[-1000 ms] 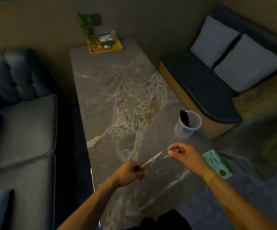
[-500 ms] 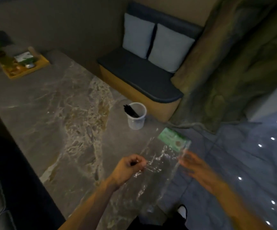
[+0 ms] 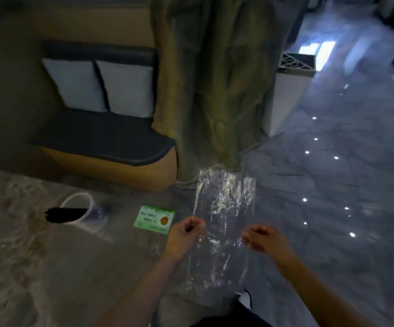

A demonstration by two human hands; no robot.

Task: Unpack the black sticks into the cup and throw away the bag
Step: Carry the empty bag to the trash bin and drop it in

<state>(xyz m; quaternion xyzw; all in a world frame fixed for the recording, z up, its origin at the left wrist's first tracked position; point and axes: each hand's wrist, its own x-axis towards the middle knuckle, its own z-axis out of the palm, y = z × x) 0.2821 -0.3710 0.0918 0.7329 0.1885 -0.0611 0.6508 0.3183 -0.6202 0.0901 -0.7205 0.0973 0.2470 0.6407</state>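
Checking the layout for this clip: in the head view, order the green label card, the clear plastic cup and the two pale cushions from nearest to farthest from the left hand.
1. Green label card: on the marble table, just left of the left hand.
2. Clear plastic cup holding black sticks: farther left on the table.
3. Two pale cushions: on the bench beyond the table.

You stand in a dim room. Marble-patterned table (image 3: 49, 267) fills lower left. Beyond it, a bench (image 3: 101, 142) with dark seat pad and tan base sits against the wall, two pale cushions (image 3: 101, 87) upright on it. An olive curtain (image 3: 214, 79) hangs beside the bench. Glossy grey floor (image 3: 332, 185) reflects small light points. White bin (image 3: 290, 90) stands near the curtain.
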